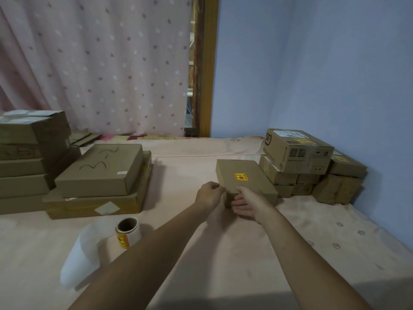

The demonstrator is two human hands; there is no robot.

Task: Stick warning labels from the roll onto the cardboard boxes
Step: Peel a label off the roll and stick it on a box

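A yellow and red warning label (pixel 241 176) sits on the flat cardboard box (pixel 252 173) just beyond the right hand (pixel 248 203); its print is too small to read. Well left of the left hand (pixel 209 195), a brown box (pixel 100 171) bears a handwritten "3-2". Beyond and right of the right hand, the topmost box (pixel 297 151) shows an "SF" logo. The roll (pixel 126 233), nearer than the left hand, carries unreadable yellow labels.

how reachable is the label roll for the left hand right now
Probably yes: the label roll lies on the bed beside the left forearm, nothing between them, though the left hand must first release the box.
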